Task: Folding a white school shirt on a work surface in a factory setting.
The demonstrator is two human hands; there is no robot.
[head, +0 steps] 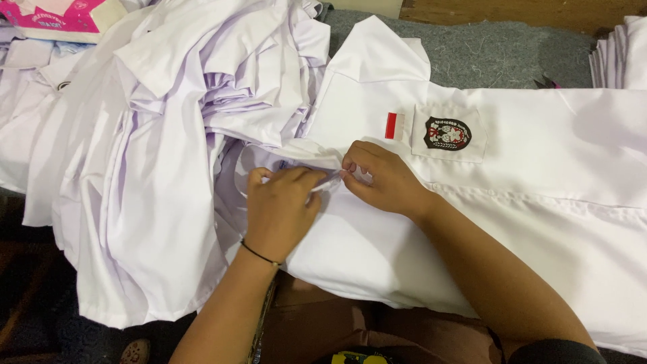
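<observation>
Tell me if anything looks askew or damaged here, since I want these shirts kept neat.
No damage shows. The pile of white shirts at left is heaped and rumpled, spilling over the table edge. The laid-out shirt lies mostly flat, bunched only where the left hand and right hand pinch its edge.

Garment workshop: white uniform shirts (pixel 168 135) heaped at left, another stack (pixel 620 61) at upper right, grey felt-covered worktable (pixel 485 54) beneath.
</observation>
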